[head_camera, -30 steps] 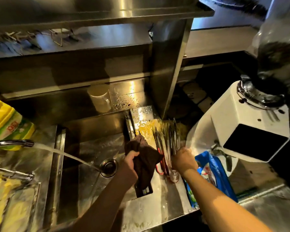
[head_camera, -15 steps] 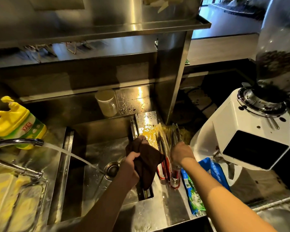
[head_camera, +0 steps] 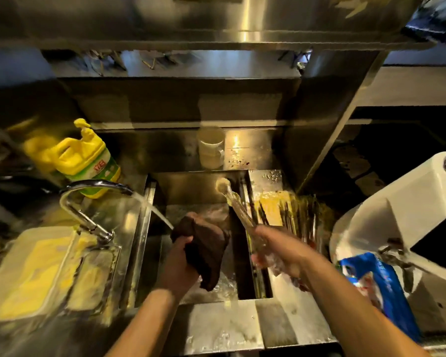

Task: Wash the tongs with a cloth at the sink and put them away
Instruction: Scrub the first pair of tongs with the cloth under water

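Note:
My left hand [head_camera: 183, 256] grips a dark brown cloth [head_camera: 204, 248] over the steel sink [head_camera: 165, 191], right where the water stream from the tap [head_camera: 93, 186] lands. My right hand [head_camera: 276, 251] holds the tongs [head_camera: 236, 204] by their lower end. The tongs are pale, blurred by motion, and point up and away over the sink's right rim, with a rounded tip at the far end. The cloth and the tongs are apart.
A holder with several upright utensils [head_camera: 296, 217] stands on the counter right of the sink. A yellow detergent bottle [head_camera: 85, 158] sits back left, a cup [head_camera: 211, 148] behind the sink, a white coffee grinder [head_camera: 402, 217] and a blue bag [head_camera: 379, 284] at right.
My right hand has lifted the tongs out of the utensil holder and swung them left over the sink. My left hand moved the cloth left into the water stream.

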### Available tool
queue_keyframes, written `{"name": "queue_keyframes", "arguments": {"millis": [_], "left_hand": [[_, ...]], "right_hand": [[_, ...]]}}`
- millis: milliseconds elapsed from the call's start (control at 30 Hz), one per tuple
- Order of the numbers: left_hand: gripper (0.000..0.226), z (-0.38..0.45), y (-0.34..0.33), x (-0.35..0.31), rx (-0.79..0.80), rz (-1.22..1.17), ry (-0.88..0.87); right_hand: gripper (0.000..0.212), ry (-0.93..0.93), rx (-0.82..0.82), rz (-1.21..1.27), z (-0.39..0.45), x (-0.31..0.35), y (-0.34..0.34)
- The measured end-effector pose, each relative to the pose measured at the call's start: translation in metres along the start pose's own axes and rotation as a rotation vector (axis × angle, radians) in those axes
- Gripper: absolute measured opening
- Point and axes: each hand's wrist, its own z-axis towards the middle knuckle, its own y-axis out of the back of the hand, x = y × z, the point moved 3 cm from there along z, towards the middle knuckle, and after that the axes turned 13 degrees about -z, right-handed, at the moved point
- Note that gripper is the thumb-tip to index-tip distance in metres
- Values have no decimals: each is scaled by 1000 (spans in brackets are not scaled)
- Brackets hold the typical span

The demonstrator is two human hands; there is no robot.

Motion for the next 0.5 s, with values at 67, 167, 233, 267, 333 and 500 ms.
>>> {"name": "queue_keyframes", "arguments": {"millis": [67,167,233,267,333,500], "left_hand": [[26,-2,21,-11,-38,-43,-31],[24,-6,47,-37,-67,-68,-96],[22,-3,57,-53,-80,-44,-126],[23,0,61,-60,-104,-27,-128],[22,10,60,-71,-131,13,-125],[33,35,31,-92,-184,31,-148]], "right_hand": [[26,-2,106,78,12,2,-26],[33,-44,173,93,27,12,-68],[39,-51,175,11,33,17,-88],[41,-51,176,-22,36,18,-98],[44,-41,190,-46,38,20,-112],[43,-15,165,-92,44,18,-134]]}}
